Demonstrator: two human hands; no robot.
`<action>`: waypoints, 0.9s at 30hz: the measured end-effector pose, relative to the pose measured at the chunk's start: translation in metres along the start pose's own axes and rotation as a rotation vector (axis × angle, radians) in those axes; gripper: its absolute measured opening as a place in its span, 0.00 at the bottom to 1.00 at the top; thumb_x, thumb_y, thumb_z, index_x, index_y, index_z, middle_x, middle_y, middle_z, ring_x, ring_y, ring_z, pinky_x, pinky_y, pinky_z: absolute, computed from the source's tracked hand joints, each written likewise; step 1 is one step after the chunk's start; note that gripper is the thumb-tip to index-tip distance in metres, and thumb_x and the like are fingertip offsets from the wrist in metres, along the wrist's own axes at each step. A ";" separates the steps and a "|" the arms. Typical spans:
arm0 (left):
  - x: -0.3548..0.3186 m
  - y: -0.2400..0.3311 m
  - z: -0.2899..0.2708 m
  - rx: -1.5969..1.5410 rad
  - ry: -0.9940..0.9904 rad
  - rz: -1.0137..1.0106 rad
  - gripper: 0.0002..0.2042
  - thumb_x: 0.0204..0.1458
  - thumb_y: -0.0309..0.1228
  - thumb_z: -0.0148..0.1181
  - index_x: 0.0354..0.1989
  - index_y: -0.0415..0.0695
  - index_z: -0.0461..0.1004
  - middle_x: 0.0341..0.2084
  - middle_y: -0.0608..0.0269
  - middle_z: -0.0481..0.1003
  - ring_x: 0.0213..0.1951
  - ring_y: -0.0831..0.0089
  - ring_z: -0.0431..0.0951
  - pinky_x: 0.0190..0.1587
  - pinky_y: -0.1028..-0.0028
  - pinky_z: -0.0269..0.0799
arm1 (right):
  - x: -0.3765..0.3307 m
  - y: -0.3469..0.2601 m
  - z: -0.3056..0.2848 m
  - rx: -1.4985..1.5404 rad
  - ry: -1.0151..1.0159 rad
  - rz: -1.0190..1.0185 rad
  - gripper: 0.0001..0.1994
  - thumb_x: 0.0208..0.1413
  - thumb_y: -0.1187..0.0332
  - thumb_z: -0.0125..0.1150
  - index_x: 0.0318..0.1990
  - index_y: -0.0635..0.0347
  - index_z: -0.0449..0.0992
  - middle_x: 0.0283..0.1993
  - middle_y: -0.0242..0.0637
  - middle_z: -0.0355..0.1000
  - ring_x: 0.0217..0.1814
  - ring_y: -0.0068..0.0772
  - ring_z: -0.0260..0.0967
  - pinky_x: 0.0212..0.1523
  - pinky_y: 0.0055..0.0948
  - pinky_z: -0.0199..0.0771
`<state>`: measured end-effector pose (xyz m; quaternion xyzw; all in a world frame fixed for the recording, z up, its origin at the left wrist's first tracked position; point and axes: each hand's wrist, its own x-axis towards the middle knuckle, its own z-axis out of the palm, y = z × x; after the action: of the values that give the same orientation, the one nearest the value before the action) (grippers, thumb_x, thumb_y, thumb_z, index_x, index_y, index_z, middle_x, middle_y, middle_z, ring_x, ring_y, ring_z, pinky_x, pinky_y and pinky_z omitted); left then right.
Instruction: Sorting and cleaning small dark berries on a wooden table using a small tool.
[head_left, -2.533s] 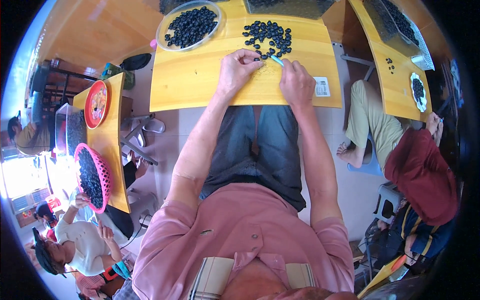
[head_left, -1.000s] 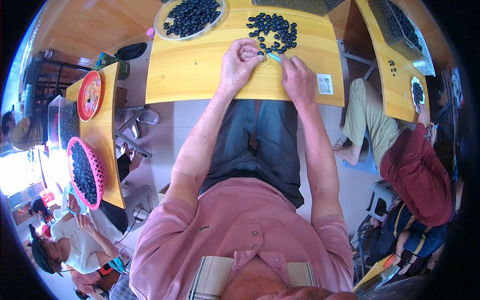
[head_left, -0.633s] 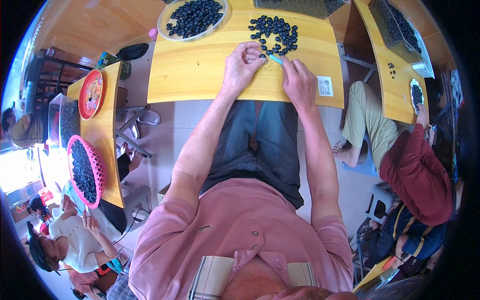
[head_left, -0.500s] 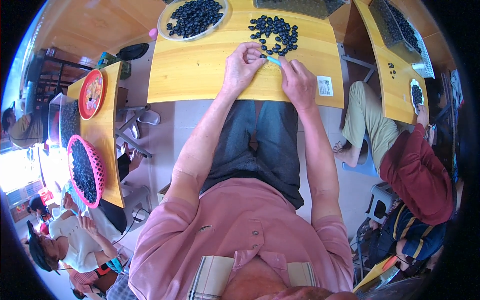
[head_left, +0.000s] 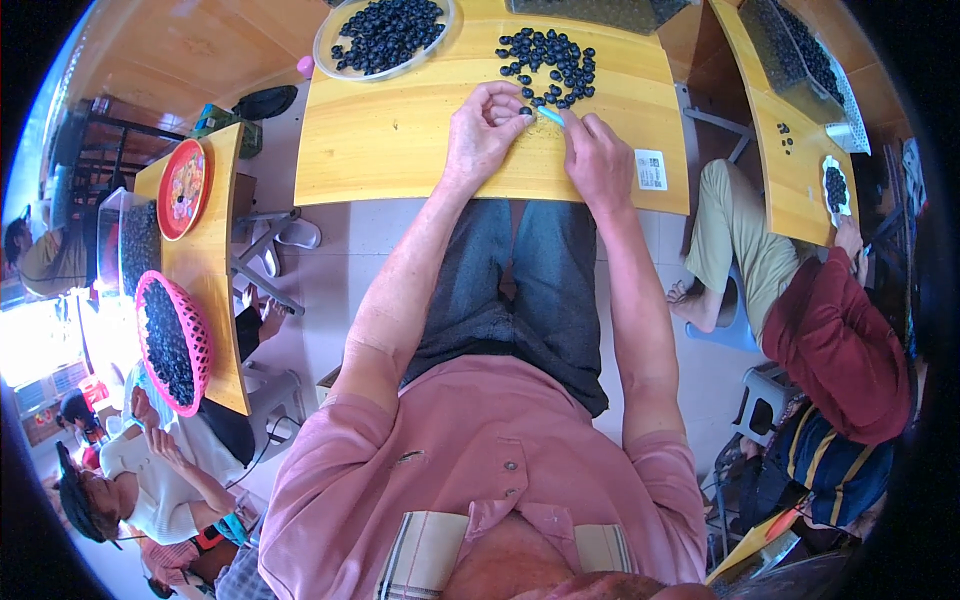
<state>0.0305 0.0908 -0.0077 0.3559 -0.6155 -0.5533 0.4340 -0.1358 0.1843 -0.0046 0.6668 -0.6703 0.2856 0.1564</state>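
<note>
Between the thumb and fingertips of my left hand point(head_left: 480, 140) is a small round black berry-like piece point(head_left: 526, 112). My right hand point(head_left: 598, 162) grips a slim turquoise tool point(head_left: 550, 115), its far end pointing left, close to that piece. Whether the tip touches it, I cannot tell. Just beyond my hands, a loose cluster of similar black pieces point(head_left: 550, 50) lies on the yellow wooden table point(head_left: 380, 150). A round clear tub point(head_left: 322, 55) full of such pieces stands at the far left of the table.
A white label point(head_left: 650, 170) lies at the table's right, and a clear bin point(head_left: 600, 12) stands at its far edge. On the left table are a red plate point(head_left: 165, 205) and a pink basket point(head_left: 205, 350) of black pieces. Co-workers sit at both sides.
The turquoise tool has tilted slightly, its tip moving a little away and up from the black piece. My left hand has barely moved.
</note>
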 end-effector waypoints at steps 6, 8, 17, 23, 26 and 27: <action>-0.001 0.003 -0.004 0.111 -0.016 0.051 0.12 0.53 0.20 0.69 0.46 0.39 0.82 0.36 0.62 0.79 0.35 0.80 0.79 0.42 0.79 0.77 | -0.001 -0.001 0.000 -0.012 -0.001 0.025 0.13 0.54 0.73 0.63 0.48 0.53 0.80 0.31 0.33 0.70 0.33 0.35 0.76 0.30 0.36 0.79; -0.001 0.004 -0.003 0.110 -0.002 0.055 0.11 0.52 0.21 0.70 0.44 0.40 0.83 0.36 0.62 0.79 0.35 0.80 0.79 0.41 0.78 0.77 | -0.001 0.000 0.000 -0.027 -0.025 0.032 0.13 0.54 0.73 0.63 0.48 0.53 0.80 0.31 0.33 0.71 0.33 0.35 0.76 0.30 0.36 0.79; 0.001 0.001 -0.005 0.117 0.183 0.020 0.08 0.49 0.23 0.73 0.36 0.36 0.82 0.30 0.65 0.79 0.31 0.82 0.76 0.38 0.78 0.75 | 0.003 -0.001 0.002 -0.003 0.042 0.002 0.12 0.55 0.72 0.63 0.48 0.53 0.80 0.31 0.34 0.71 0.33 0.36 0.76 0.30 0.36 0.79; 0.039 0.029 -0.055 0.388 0.284 0.379 0.08 0.51 0.25 0.72 0.39 0.40 0.84 0.32 0.61 0.81 0.32 0.76 0.79 0.38 0.73 0.76 | -0.002 0.001 0.001 -0.031 0.029 0.044 0.11 0.55 0.73 0.63 0.46 0.54 0.81 0.29 0.33 0.71 0.33 0.36 0.76 0.29 0.35 0.77; 0.082 0.063 -0.101 0.545 0.390 0.466 0.10 0.49 0.24 0.71 0.40 0.41 0.84 0.34 0.54 0.81 0.35 0.65 0.82 0.41 0.69 0.78 | 0.000 0.001 0.002 -0.099 0.111 0.074 0.09 0.54 0.73 0.63 0.44 0.54 0.79 0.29 0.33 0.70 0.32 0.35 0.76 0.28 0.35 0.77; 0.091 0.071 -0.111 0.698 0.410 0.487 0.10 0.48 0.24 0.71 0.41 0.41 0.83 0.35 0.53 0.81 0.35 0.62 0.82 0.41 0.68 0.78 | 0.000 0.001 0.002 -0.104 0.111 0.081 0.09 0.54 0.73 0.63 0.44 0.54 0.79 0.29 0.33 0.70 0.32 0.35 0.76 0.28 0.35 0.77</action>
<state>0.1032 -0.0245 0.0764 0.4277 -0.7319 -0.1139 0.5181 -0.1364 0.1826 -0.0063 0.6133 -0.7009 0.2932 0.2160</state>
